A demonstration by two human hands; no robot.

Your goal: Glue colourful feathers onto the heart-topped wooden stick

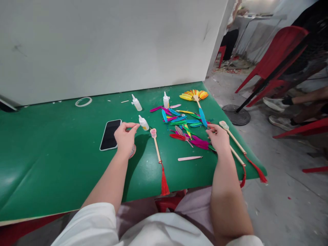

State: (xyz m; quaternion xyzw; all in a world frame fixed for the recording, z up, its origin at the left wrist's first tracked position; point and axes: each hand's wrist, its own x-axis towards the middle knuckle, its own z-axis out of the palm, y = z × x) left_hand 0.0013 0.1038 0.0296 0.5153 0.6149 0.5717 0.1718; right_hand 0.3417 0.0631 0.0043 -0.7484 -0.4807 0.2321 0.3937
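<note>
My right hand [217, 136] pinches the lower end of a blue feather [203, 118], right of a pile of loose coloured feathers [179, 119]. Beside the phone, my left hand [126, 136] has thumb and forefinger pressed together near a white glue bottle [144, 123]; anything between the tips is too small to make out. A wooden stick with a pinkish head [156, 147] and red tassel [164, 181] lies between my hands. Pale tweezers [190, 158] rest below the feathers. Beyond the blue feather is a yellow and orange feather fan [194, 95].
Two more glue bottles [136, 103] stand farther back on the green table [51, 153]. A phone [110, 135] and tape roll [83, 101] lie left. Two tasselled sticks [237, 142] lie by my right arm. Red chairs [279, 51] and people's legs are at the right.
</note>
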